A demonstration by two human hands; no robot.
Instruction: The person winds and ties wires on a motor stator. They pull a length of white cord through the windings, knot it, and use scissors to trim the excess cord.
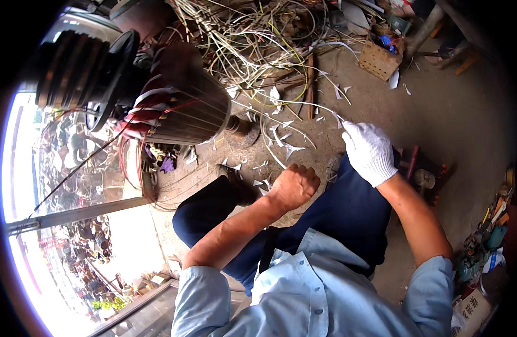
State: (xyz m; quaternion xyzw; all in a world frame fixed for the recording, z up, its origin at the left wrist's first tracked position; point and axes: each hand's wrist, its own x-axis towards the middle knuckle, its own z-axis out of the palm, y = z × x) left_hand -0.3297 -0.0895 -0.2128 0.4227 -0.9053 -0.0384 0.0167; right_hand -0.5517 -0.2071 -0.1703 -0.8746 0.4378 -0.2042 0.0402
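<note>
My left hand [295, 184] is bare and closed in a fist above my lap. One end of a thin pale cord [274, 153] runs into it. My right hand [370, 150], in a white knitted glove, is over my right thigh with its fingers closed. A thin white cord [314, 104] reaches its fingertips from the floor pile. Whether both hands hold the same cord, I cannot tell. To the left stands a large motor rotor [191, 104] with ribbed sides, a dark shaft and red and white wrapped windings [143, 115].
A tangled heap of wires and cords [253, 39] covers the floor ahead. White scraps [284, 143] lie about. A perforated box [379, 60] sits far right, near wooden legs [424, 33]. Tools and containers [489, 247] line the right side; a glass panel [78, 185] is at left.
</note>
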